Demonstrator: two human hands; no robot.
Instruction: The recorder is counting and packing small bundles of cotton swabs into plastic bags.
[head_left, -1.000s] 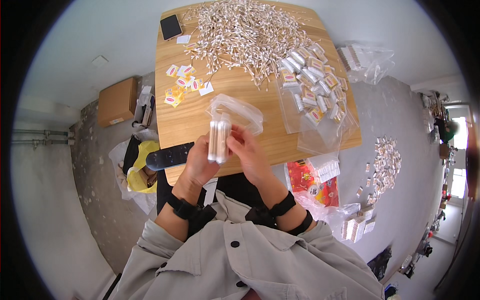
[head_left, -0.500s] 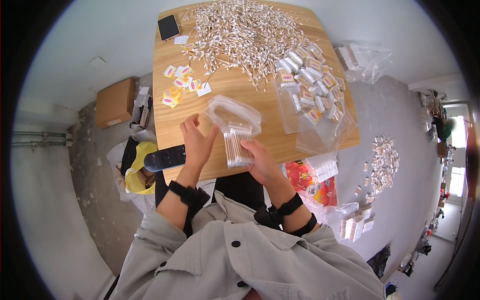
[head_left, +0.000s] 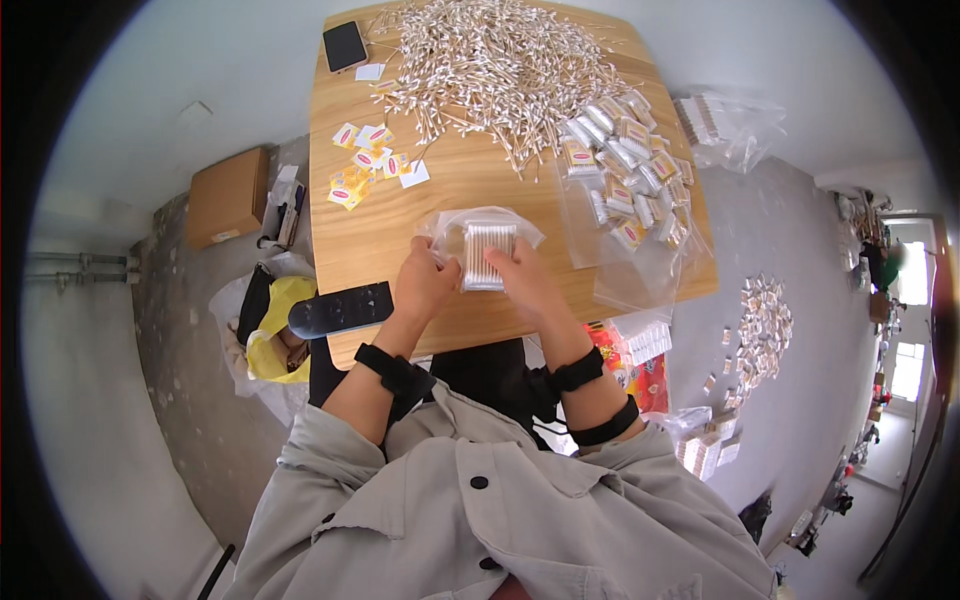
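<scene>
Above the near edge of the table, my right hand (head_left: 522, 283) grips a flat pack of cotton swabs (head_left: 487, 238), its thumb across the front. The swabs stand side by side in a row. A clear plastic bag (head_left: 452, 222) lies behind and around the pack, partly hidden by my hands. My left hand (head_left: 428, 277) pinches the bag's plastic at its left side, fingers closed. Whether the pack sits inside the bag or only in front of it, I cannot tell.
Loose cotton swabs (head_left: 500, 70) are heaped at the back. Small filled packs (head_left: 620, 165) lie on clear bags at the right. Yellow-and-white cards (head_left: 370, 158) and a dark flat device (head_left: 345, 46) sit left. A long dark object (head_left: 340, 309) juts over the near left edge.
My left hand has come down from its raised, spread position and closed on the bag's plastic. My right hand has lifted the pack slightly away from me, toward the bag.
</scene>
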